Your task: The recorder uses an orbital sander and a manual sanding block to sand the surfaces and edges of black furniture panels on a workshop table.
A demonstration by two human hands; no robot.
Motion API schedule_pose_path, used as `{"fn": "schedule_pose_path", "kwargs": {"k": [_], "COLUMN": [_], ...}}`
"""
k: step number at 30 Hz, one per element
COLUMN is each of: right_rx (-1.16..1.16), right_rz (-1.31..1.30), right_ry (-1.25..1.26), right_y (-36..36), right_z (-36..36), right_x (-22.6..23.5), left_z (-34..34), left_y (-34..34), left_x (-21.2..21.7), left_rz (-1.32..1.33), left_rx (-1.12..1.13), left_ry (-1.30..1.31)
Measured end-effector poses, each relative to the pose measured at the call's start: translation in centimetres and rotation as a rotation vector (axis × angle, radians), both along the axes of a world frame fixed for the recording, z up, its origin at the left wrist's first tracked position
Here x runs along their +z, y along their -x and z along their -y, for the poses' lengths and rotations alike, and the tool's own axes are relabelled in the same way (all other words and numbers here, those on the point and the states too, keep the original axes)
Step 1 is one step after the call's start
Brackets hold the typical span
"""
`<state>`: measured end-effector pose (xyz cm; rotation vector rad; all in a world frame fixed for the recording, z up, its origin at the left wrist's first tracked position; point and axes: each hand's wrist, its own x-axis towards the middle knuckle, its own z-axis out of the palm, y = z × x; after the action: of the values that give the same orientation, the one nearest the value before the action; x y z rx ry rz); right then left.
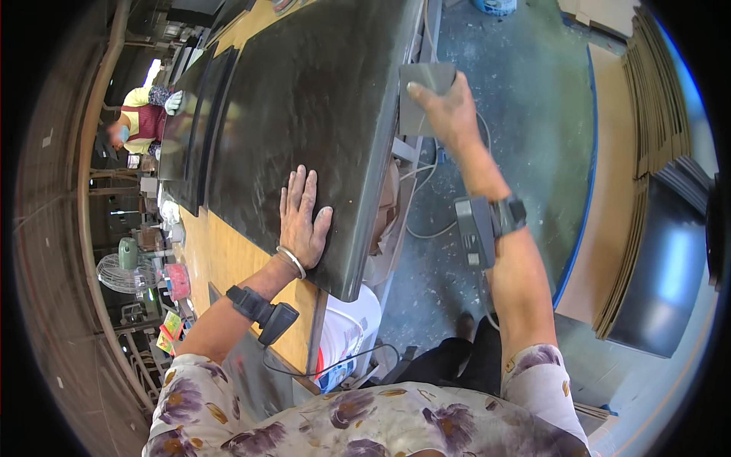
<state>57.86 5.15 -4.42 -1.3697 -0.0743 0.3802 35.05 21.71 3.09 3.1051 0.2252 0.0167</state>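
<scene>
A large dark panel (304, 99) with a smooth, streaky surface lies on a wooden table (282, 324). My left hand (303, 221) rests flat on its near end, fingers stretched out, holding nothing. Beyond the panel's right edge, my right hand (449, 114) grips a flat grey rectangular pad (426, 80), thumb on top and the other fingers hidden behind. The pad looks like sandpaper and is held at that edge; whether it touches is unclear. Each forearm wears a strapped black device with a cable.
Further left, more dark panels (190, 129) lie by a co-worker (141, 122) with gloved hands. A white bucket (354, 324) stands under the near table corner. A cable (434, 234) loops over the floor on the right. Stacked cardboard (655, 99) lines the far right; a fan (126, 270) stands left.
</scene>
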Motion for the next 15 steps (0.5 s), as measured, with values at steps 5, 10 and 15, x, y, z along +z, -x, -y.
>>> {"fn": "schedule_pose_path", "kwargs": {"k": [5, 10, 15], "right_rx": [-0.027, 0.054, 0.000], "right_rz": [0.016, -0.061, -0.004], "right_ry": [-0.059, 0.110, 0.155], "right_y": [13.4, 18.9, 14.5], "right_z": [2.4, 4.0, 3.0], "right_x": [2.0, 4.1, 4.1], "left_z": [-0.6, -0.8, -0.2], "left_y": [0.3, -8.1, -20.6], "left_x": [-0.1, 0.5, -0.9], "left_rz": [0.018, -0.002, 0.073], "left_rx": [-0.004, -0.069, 0.058], "left_ry": [0.011, 0.117, 0.014]}}
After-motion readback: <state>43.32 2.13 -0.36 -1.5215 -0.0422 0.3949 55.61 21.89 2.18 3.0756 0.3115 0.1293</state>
